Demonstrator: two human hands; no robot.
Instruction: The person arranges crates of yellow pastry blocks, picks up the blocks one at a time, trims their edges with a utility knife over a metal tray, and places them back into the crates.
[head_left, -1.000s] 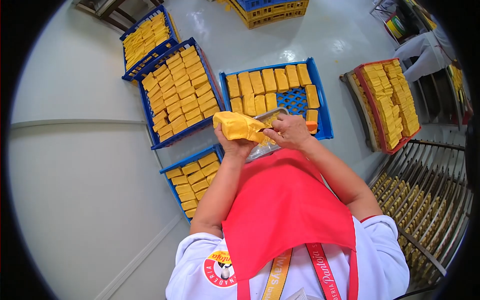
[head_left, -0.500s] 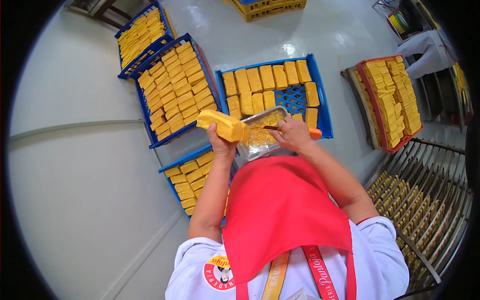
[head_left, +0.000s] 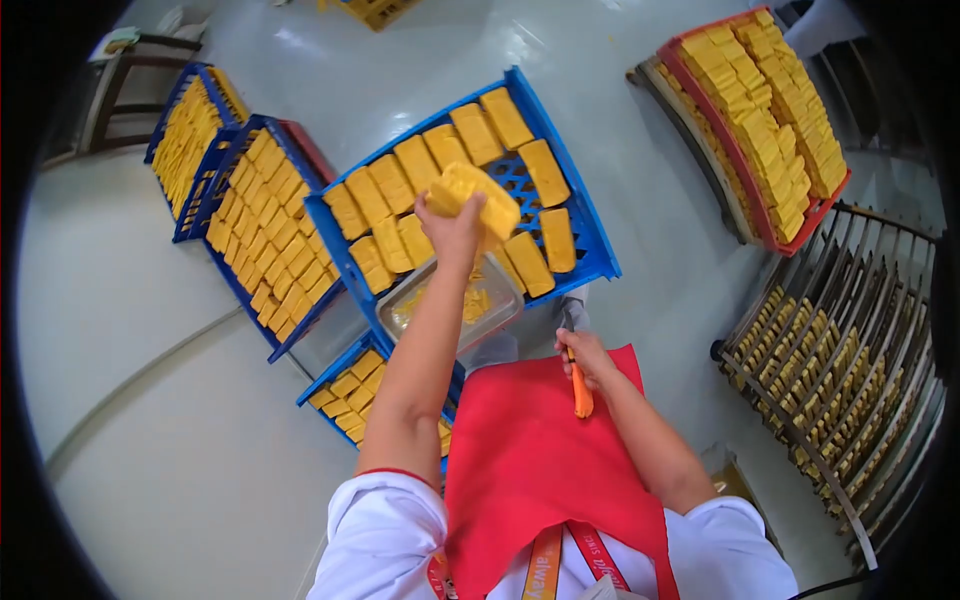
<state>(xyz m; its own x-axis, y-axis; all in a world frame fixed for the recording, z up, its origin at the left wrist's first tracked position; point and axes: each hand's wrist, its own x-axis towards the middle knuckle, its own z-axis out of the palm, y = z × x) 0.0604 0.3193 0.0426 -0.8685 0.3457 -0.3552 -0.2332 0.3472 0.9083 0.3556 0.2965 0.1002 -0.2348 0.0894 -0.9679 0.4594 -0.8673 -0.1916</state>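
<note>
My left hand (head_left: 455,232) is closed round a yellow loaf (head_left: 490,208), holding it tilted above the blue crate (head_left: 606,262). Several similar loaves stand in rows in that crate, and part of its lattice bottom shows. Under my left forearm is a metal pan (head_left: 512,304) with yellow trimmings (head_left: 478,302) inside, at the crate's near edge. My right hand (head_left: 588,357) grips a knife by its orange handle (head_left: 581,392), low in front of my red apron (head_left: 540,450). The knife's blade points away from me.
Dark blue crates of yellow loaves (head_left: 262,235) and thin yellow pieces (head_left: 186,150) stand at the left. Another blue crate (head_left: 325,392) sits lower left. On the right are a red crate (head_left: 765,215) of stacked yellow pieces and a metal rack (head_left: 760,390).
My left hand has carried the loaf away from me, over the crate. My right hand has drawn the knife back from the pan to beside my apron. The camera view has turned.
</note>
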